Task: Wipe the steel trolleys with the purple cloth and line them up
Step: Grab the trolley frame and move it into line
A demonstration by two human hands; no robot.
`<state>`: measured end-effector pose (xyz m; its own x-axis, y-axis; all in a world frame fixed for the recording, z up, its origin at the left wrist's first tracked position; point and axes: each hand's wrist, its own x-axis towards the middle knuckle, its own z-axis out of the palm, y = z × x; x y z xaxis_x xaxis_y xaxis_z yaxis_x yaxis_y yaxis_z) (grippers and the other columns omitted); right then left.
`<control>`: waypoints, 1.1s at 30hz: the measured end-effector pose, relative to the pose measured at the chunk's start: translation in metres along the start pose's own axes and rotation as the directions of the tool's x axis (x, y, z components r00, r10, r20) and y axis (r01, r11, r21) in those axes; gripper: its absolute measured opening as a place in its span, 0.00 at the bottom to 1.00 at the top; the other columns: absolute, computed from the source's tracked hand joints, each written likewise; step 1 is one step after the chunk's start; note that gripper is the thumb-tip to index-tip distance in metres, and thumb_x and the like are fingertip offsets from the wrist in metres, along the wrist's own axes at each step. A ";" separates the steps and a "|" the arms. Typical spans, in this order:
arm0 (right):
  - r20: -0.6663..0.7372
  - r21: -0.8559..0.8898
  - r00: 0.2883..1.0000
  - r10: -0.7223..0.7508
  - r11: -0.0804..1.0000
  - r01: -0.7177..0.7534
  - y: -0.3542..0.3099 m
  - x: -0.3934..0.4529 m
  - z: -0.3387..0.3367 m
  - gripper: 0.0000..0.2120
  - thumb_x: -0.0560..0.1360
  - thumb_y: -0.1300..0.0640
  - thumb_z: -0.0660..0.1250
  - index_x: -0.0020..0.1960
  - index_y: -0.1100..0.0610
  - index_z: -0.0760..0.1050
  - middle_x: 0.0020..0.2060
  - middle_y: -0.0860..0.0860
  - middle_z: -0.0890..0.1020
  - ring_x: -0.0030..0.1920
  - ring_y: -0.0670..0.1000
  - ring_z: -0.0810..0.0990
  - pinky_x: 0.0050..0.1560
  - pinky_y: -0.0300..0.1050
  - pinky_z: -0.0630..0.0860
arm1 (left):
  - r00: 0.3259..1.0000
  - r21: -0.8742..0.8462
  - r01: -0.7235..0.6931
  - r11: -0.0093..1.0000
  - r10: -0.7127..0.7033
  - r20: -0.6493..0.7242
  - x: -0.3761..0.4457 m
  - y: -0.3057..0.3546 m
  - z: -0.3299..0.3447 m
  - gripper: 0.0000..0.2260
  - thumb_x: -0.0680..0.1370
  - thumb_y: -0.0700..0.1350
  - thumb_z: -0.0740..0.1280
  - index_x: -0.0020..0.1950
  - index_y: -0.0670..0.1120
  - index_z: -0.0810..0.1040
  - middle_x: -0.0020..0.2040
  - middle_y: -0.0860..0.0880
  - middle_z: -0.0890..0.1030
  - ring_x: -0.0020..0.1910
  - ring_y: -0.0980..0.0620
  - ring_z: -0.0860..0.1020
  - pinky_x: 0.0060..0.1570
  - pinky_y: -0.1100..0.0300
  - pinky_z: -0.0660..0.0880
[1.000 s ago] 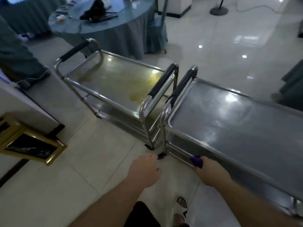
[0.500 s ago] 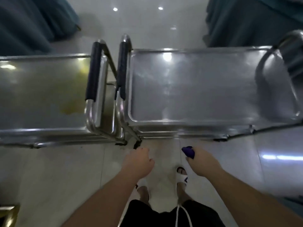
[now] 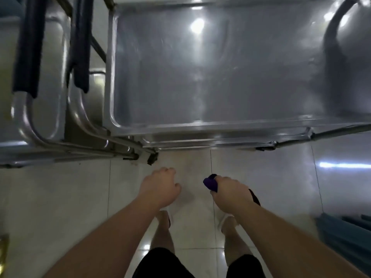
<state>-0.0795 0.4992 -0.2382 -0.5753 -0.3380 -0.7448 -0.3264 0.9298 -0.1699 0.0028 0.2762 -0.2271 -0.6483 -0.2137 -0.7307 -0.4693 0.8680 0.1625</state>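
Note:
Two steel trolleys stand end to end in front of me, their black-padded handles side by side. The right trolley fills the upper middle and right of the view, its top tray bare and shiny. Only the end of the left trolley shows at the upper left. My right hand hangs over the floor just below the right trolley's near rim, fisted around the purple cloth. My left hand is beside it, loosely curled, holding nothing and touching neither trolley.
Pale glossy floor tiles lie between me and the trolleys. My legs and feet are straight below the hands. Teal fabric shows at the lower right edge. A gilt frame corner sits at the lower left edge.
My view has swung right and tipped down, bringing the right trolley's tray close and square in front. Both hands stay low over the floor; the right still grips the cloth.

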 end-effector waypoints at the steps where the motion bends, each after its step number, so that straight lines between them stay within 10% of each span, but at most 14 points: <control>1: 0.014 -0.034 0.999 -0.033 0.999 0.034 0.008 0.010 0.006 0.17 0.83 0.43 0.61 0.67 0.50 0.72 0.55 0.50 0.81 0.53 0.56 0.81 0.55 0.51 0.79 | 1.000 0.012 0.010 1.000 -0.010 0.008 0.007 0.005 0.009 0.23 0.81 0.57 0.61 0.74 0.51 0.72 0.69 0.48 0.76 0.65 0.44 0.76 0.58 0.50 0.74; 15: -0.200 -0.310 0.958 -0.204 0.941 0.136 0.072 0.211 0.122 0.17 0.85 0.44 0.57 0.70 0.51 0.68 0.58 0.51 0.79 0.55 0.55 0.79 0.53 0.52 0.74 | 0.992 0.016 -0.077 0.997 0.078 -0.095 0.197 0.003 0.137 0.24 0.82 0.58 0.61 0.77 0.51 0.70 0.72 0.49 0.75 0.68 0.45 0.76 0.61 0.52 0.74; 33: -0.613 -0.173 0.717 -0.331 0.942 0.288 0.037 0.489 0.162 0.15 0.82 0.41 0.63 0.64 0.48 0.73 0.51 0.49 0.81 0.48 0.55 0.80 0.48 0.51 0.75 | 0.878 0.119 -0.144 0.982 0.182 -0.442 0.442 -0.082 0.196 0.24 0.80 0.56 0.65 0.76 0.52 0.73 0.72 0.46 0.75 0.68 0.45 0.75 0.60 0.53 0.71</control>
<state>-0.2510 0.3916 -0.7129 -0.7643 -0.6397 -0.0817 -0.6025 0.7535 -0.2631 -0.1280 0.1989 -0.6930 -0.9199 -0.2281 -0.3190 -0.2967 0.9367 0.1857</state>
